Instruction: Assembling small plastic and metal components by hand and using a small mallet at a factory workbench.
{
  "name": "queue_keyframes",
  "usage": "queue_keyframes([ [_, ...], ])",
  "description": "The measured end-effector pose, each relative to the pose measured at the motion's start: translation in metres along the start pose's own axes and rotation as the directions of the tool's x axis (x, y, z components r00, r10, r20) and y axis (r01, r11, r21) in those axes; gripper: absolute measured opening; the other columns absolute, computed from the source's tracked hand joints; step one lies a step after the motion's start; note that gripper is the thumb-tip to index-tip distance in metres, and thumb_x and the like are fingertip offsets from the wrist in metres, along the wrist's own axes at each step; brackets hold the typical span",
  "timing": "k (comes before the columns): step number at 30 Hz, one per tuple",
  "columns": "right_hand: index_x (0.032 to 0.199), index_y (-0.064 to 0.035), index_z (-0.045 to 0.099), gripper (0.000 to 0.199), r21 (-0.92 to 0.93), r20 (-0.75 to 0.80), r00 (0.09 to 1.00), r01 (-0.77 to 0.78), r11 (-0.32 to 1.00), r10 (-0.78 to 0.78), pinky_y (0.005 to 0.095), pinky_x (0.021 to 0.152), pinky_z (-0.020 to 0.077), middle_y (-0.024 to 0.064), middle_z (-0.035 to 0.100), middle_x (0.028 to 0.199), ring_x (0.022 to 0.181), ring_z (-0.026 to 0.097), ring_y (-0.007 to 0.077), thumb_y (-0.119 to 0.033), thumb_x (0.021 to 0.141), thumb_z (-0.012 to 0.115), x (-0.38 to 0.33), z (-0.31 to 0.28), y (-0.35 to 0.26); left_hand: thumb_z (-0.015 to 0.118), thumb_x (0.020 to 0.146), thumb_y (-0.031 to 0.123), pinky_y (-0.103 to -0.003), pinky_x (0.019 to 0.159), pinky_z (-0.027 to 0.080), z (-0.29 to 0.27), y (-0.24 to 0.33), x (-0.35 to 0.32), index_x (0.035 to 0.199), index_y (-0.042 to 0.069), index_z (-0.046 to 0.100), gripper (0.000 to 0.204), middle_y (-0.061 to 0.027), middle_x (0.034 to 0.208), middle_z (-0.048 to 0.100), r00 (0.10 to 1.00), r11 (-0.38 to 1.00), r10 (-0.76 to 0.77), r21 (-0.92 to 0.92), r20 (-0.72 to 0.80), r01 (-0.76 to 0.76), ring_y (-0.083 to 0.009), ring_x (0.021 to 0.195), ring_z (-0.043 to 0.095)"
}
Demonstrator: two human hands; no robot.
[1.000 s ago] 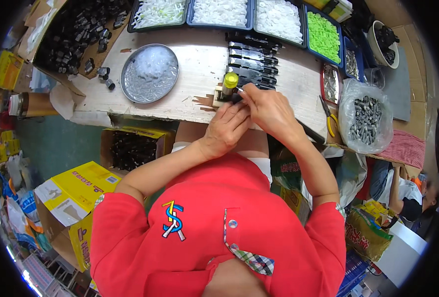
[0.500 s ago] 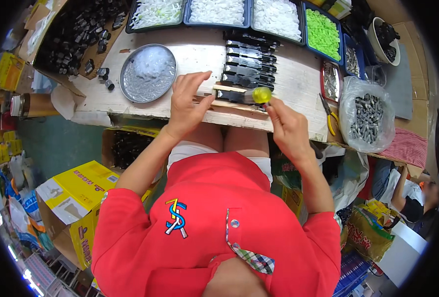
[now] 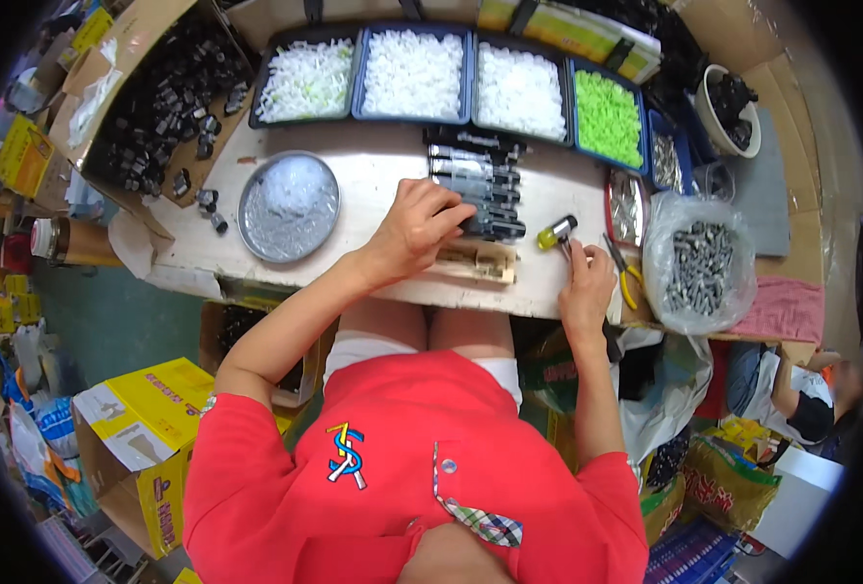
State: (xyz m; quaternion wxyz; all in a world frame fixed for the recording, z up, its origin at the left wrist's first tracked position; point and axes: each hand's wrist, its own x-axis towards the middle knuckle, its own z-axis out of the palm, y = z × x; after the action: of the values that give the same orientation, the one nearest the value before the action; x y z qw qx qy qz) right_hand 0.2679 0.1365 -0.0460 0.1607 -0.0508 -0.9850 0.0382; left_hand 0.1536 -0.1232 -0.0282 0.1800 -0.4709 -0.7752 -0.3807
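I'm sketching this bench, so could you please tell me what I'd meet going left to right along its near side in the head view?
Brown bottle, round metal dish, left hand, wooden block, yellow-tipped hammer, right hand, pliers, plastic bag, pink cloth.

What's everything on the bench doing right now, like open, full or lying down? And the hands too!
Left hand, fingers bent, at the black pieces
Right hand, at the handle of the hammer; grip unclear
Hammer, on its side
Black pieces, lined up in a row
Pliers, lying down; jaws unclear
Clear bag, open, holding grey pieces
Green pieces, heaped up
Round tray, partly covered by a whitish heap
Brown bottle, capped
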Motion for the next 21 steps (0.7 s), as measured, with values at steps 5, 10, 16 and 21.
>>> queue_keyframes([
  [5, 0.101, -0.0077, 0.059, 0.029, 0.085, -0.113, 0.993, 0.05, 0.995, -0.041, 0.0399, 0.077, 0.0342, 0.0087, 0.05, 0.1, 0.094, 0.046, 0.0274, 0.001, 0.073, 0.057, 0.05, -0.018, -0.016, 0.061, 0.066, 0.006, -0.036, 0.074, 0.035, 0.018, -0.053, 0.04, 0.086, 0.006, 0.059, 0.02, -0.0046, 0.09, 0.056, 0.997, 0.936, 0.062, 0.349, -0.034, -0.046, -0.0224, 0.085, 0.051],
  [10, 0.091, -0.0098, 0.061, 0.025, 0.131, -0.295, 0.929, 0.27, 0.954, -0.222, 0.0379, 0.074, 0.034, 0.0058, 0.054, 0.093, 0.089, 0.049, 0.0244, 0.0, 0.069, 0.055, 0.141, -0.021, -0.037, 0.052, 0.067, 0.007, -0.034, 0.071, 0.036, 0.036, -0.067, 0.049, 0.076, 0.007, 0.058, 0.011, -0.0063, 0.085, 0.051, 0.994, 0.896, 0.1, 0.431, 0.038, -0.107, -0.0227, 0.081, 0.048],
  [16, 0.088, -0.0134, 0.062, 0.022, -0.049, -0.543, 0.76, 0.395, 0.917, -0.357, 0.0381, 0.07, 0.0343, 0.0031, 0.054, 0.089, 0.088, 0.049, 0.0231, -0.004, 0.069, 0.055, 0.302, -0.006, -0.06, 0.064, 0.069, 0.007, -0.036, 0.071, 0.037, -0.015, -0.065, 0.037, 0.079, 0.006, 0.061, 0.011, -0.008, 0.089, 0.056, 0.979, 0.985, -0.103, 0.12, -0.174, 0.125, -0.0249, 0.083, 0.051],
  [21, 0.088, -0.0155, 0.063, 0.02, -0.161, -0.485, 0.766, 0.396, 0.904, -0.422, 0.0384, 0.072, 0.0361, 0.0032, 0.055, 0.089, 0.089, 0.049, 0.0221, -0.008, 0.072, 0.054, 0.37, -0.008, -0.072, 0.062, 0.076, 0.003, -0.031, 0.076, 0.043, -0.103, -0.067, -0.04, 0.087, 0.001, 0.064, 0.011, -0.0087, 0.086, 0.058, 0.729, 0.781, -0.531, 0.085, -0.431, 0.619, -0.0236, 0.085, 0.055],
])
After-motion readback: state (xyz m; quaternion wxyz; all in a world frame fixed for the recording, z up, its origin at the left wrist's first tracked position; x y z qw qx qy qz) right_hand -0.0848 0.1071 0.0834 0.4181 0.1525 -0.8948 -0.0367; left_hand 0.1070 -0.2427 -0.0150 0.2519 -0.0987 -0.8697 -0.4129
